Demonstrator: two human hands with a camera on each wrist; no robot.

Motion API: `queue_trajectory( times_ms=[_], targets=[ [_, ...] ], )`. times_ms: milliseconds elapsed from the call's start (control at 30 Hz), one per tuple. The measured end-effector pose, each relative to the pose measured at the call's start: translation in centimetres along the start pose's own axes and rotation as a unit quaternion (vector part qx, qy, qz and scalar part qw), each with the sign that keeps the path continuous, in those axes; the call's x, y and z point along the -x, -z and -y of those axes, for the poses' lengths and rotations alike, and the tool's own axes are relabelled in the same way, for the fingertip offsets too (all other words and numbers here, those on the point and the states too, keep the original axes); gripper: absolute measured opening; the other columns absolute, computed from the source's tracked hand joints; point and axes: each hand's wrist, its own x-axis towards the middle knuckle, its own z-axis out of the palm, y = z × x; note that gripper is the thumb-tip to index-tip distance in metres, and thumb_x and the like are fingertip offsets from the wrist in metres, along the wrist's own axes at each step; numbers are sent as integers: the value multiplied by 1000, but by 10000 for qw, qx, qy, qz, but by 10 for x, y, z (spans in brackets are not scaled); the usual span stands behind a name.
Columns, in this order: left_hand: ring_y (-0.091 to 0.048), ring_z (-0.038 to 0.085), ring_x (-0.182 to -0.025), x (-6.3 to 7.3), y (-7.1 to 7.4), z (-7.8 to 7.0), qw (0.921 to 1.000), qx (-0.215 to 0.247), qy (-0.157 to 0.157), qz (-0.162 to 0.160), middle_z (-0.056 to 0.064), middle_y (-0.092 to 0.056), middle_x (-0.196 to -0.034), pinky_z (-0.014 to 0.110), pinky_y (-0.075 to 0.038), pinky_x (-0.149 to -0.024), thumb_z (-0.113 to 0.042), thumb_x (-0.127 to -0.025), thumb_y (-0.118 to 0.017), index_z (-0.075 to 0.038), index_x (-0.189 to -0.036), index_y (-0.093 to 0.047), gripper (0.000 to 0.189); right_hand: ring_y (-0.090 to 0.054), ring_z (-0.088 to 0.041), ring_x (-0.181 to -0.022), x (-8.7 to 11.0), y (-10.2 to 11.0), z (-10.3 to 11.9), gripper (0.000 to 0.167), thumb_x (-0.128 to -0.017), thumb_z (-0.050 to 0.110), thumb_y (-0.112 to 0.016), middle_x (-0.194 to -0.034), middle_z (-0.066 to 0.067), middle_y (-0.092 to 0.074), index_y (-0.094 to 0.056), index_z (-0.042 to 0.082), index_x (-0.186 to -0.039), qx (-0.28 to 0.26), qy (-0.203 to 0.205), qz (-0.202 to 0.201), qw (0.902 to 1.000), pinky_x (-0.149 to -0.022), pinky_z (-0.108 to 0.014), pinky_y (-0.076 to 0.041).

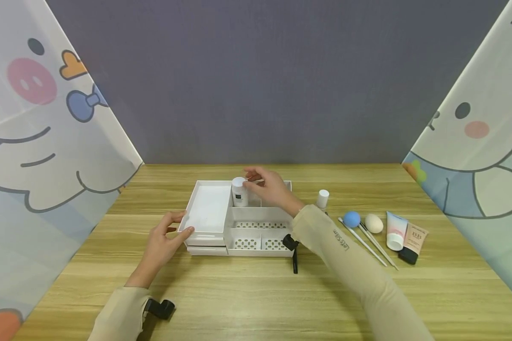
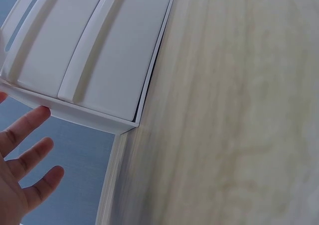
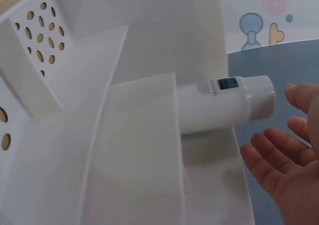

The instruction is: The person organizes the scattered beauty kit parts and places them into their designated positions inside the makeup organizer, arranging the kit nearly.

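Touching the white plastic organizer [image 1: 260,253] at its left end: the person's left hand [image 1: 164,239], fingers loosely extended and spread, thumb at the front corner.
Organizer on the wood-grain desk [image 1: 239,298]: shallow tray over drawers at left, divided compartments at right.
White cylindrical bottle with dark label [image 1: 240,195]: upright in the rear row's left compartment, its white cap above the rim.
Right hand [image 1: 266,184]: just beside that cap, fingers relaxed, gripping nothing.
White-capped container [image 1: 323,199]: right of the organizer, lower part hidden by the beige sleeve [image 1: 345,260].
Blue round ball [image 1: 352,219]: near thin pale sticks [image 1: 369,245].
Cream egg-shaped piece [image 1: 374,223]: just right of the ball.
White-blue-pink tube [image 1: 396,229]: white-capped, beside a flat beige, black-capped tube [image 1: 415,239].
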Motion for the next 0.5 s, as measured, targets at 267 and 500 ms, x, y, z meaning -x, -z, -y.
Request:
queue_trajectory(
  times_ms=[267, 500],
  targets=[
    [-52, -4, -101, 0, 1, 0, 10000, 32, -18, -12, 13, -68, -122, 40, -46, -85, -8, -88, -75, -3, -116, -63, 30, -63, -30, -106, 7, 17, 4, 37, -97, 7, -64, -117, -18, -65, -56, -4, -131, 36, 261, -251, 9993, -89, -38, -53],
    [-52, -5, -100, 0, 0, 0, 10000, 64, -53, -46, 13, -68, -122, 40, -46, -84, -7, -88, -75, -3, -115, -64, 30, -62, -27, -106, 15, 38, 6, 33, -97, 8, -64, -117, -15, -66, -58, -1, -129, -92, 212, -360, 9991, -88, -40, -53]
  ],
)
